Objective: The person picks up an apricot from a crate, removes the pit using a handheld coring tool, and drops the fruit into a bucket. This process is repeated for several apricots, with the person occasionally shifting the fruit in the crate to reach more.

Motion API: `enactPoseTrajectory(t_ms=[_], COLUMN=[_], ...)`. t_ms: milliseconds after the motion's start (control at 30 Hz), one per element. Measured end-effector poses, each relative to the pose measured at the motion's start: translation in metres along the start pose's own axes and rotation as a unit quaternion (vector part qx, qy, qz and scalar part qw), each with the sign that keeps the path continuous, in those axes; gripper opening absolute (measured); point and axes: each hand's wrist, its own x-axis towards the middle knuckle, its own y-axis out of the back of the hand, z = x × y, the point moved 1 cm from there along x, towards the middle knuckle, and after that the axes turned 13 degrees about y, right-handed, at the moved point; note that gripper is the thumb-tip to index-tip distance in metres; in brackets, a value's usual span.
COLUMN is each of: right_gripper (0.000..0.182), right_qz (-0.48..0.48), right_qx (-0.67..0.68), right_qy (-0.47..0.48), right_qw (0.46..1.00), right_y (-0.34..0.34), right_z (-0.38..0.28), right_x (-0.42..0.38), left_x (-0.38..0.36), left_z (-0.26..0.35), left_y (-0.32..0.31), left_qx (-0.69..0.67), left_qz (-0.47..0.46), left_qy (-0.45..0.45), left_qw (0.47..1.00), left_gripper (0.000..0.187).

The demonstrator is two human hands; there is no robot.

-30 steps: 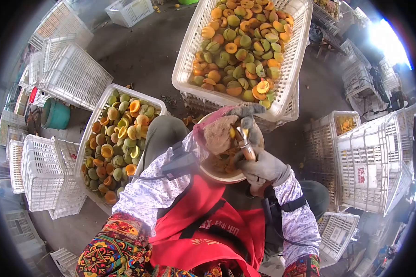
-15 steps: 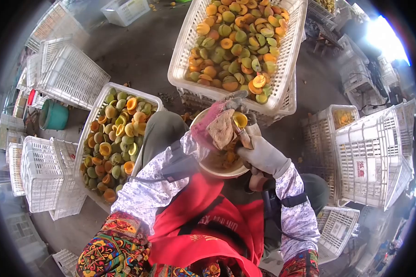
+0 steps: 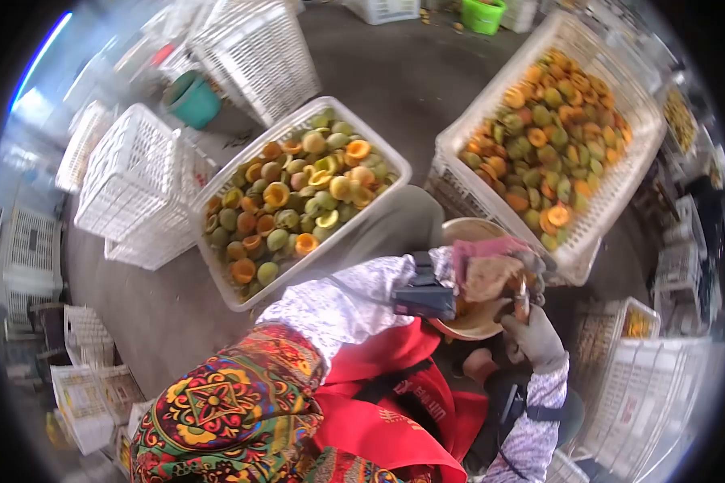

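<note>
My left hand, in a pink glove with a worn brown palm patch, is curled over a pale bowl. What its fingers hold is too blurred to make out. Close beside it, my right hand, gloved in grey, grips a small knife with its blade pointing up toward the left fingers. Orange bits lie in the bowl, partly hidden by the hands. A white crate of whole and halved green and orange fruit stands to the left. Another crate, full of halved fruit, rests on a stack at the upper right.
Stacked white crates stand at the left, with a teal bucket behind them. A green basket is at the top. More crates are at the lower right. My knee is beside the left fruit crate.
The view has swung left, so the crates and both hands appear farther right. The yellow fruit piece seen between the hands earlier can no longer be made out.
</note>
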Motion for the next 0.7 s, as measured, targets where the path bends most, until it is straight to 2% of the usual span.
enactPoseTrajectory(t_ms=[33,100,233,300,333,400,433,467,500,567,600,633,667,700], right_gripper=[0.016,0.014,0.014,0.014,0.014,0.017,0.017,0.018,0.020,0.023,0.023,0.024,0.024,0.025], right_qz=[0.017,0.022,0.033,0.086,0.082,0.121,0.119,0.131,0.143,0.132,0.123,0.117,0.123,0.097], right_qx=[-0.033,0.021,0.016,-0.042,-0.043,-0.197,-0.198,-0.287,-0.373,-0.404,-0.443,-0.480,-0.477,-0.495], right_qy=[0.021,0.016,0.042,0.055,0.057,0.190,0.190,0.146,0.101,0.070,0.059,0.047,0.039,0.030], right_qw=[0.999,0.999,0.998,0.994,0.994,0.954,0.954,0.938,0.911,0.903,0.886,0.868,0.869,0.863], right_y=[-0.001,-0.004,-0.010,-0.016,-0.019,-0.022,-0.020,-0.015,-0.011,-0.006,-0.005,-0.004,-0.005,-0.007], right_z=[0.000,0.003,0.005,0.004,0.009,0.026,0.034,0.043,0.048,0.051,0.051,0.052,0.053,0.050], right_x=[0.002,0.005,0.005,0.004,0.004,0.003,0.003,0.004,0.004,0.003,0.000,-0.004,-0.006,-0.005], left_x=[0.003,0.007,0.018,0.023,0.024,0.021,0.022,0.023,0.024,0.024,0.015,-0.007,-0.033,-0.052], left_z=[-0.005,-0.011,-0.011,-0.006,-0.002,0.008,0.018,0.026,0.035,0.053,0.068,0.072,0.080,0.096], left_y=[0.000,0.000,0.008,0.010,0.012,0.012,0.007,0.003,-0.001,-0.006,-0.013,0.001,0.019,0.026], left_qx=[-0.033,-0.063,-0.095,-0.102,-0.106,-0.131,-0.155,-0.175,-0.176,-0.050,0.006,-0.195,-0.384,-0.270], left_qz=[0.027,0.072,0.121,0.151,0.168,0.170,0.166,0.205,0.204,0.235,0.279,0.147,0.005,-0.396], left_qy=[0.011,0.012,0.012,0.008,0.004,-0.029,-0.057,-0.059,-0.061,-0.131,-0.118,-0.046,0.034,0.052], left_qw=[0.999,0.995,0.988,0.983,0.980,0.976,0.972,0.961,0.961,0.962,0.953,0.969,0.923,0.876], left_gripper=[0.035,0.035,0.036,0.036,0.036,0.034,0.032,0.028,0.028,0.024,0.030,0.027,0.028,0.037])
